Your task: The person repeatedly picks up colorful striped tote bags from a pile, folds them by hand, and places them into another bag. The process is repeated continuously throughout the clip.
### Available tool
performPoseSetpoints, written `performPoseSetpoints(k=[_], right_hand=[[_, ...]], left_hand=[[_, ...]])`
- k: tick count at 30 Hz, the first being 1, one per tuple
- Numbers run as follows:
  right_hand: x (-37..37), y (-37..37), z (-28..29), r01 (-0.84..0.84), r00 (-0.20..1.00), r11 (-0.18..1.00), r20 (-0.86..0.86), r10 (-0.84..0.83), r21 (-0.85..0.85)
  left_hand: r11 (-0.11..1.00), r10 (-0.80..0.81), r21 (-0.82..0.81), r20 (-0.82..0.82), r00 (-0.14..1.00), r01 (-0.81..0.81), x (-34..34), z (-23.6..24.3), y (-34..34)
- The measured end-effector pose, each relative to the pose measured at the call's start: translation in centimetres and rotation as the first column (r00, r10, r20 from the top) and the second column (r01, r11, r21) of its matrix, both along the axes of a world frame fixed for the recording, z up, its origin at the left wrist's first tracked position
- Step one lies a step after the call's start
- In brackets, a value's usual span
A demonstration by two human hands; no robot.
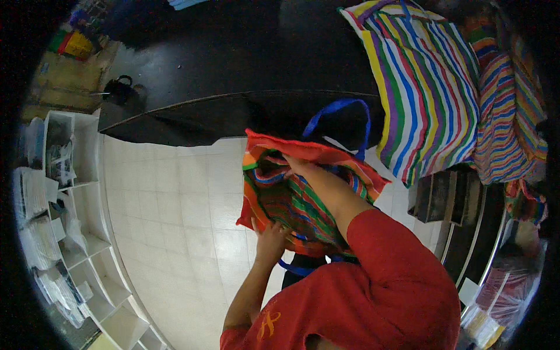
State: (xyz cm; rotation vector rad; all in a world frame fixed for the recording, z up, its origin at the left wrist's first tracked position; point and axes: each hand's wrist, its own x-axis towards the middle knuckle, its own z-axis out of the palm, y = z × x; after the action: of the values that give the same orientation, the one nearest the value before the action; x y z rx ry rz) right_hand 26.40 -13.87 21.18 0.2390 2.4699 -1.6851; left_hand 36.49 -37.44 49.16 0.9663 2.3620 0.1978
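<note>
An orange striped woven bag (309, 227) with green, blue and red bands hangs open in front of me, over the tiled floor. My left hand (269, 238) grips its lower left edge, fingers curled over the fabric. My right hand (296, 166) reaches into the opening by the upper rim; its fingertips are partly hidden in the folds, so its grip is unclear. A blue strap handle (364, 125) loops up from the far side; another shows below the bag.
A dark table (233, 52) spans the top, bearing a multicoloured striped bag (420, 93) and more striped fabric (501, 116) at right. White shelving (87, 151) with wrapped stacks runs along the left, above pale tiles (157, 204). Dark steps or ledges (437, 201) and wrapped bundles (499, 291) stand right.
</note>
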Motion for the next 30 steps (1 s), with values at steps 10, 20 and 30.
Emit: performPoseSetpoints(k=[10, 20, 30], right_hand=[[2.5, 9.6, 26.2, 0.021, 0.955, 0.994, -0.295, 0.010, 0.103], [25.3, 25.0, 8.3, 0.501, 0.641, 0.685, 0.305, -0.704, 0.529], [20.1, 18.9, 8.7, 0.179, 0.966, 0.836, 0.070, -0.250, 0.519]], left_hand=[[0.986, -0.144, 0.110, 0.222, 0.964, 0.122, -4.7, -2.6, 11.3], [0.979, -0.195, 0.069, 0.012, 0.981, 0.194, -3.6, -1.4, 16.4], [0.992, -0.098, -0.058, 0.150, 0.984, 0.108, -5.0, -8.2, 24.5]])
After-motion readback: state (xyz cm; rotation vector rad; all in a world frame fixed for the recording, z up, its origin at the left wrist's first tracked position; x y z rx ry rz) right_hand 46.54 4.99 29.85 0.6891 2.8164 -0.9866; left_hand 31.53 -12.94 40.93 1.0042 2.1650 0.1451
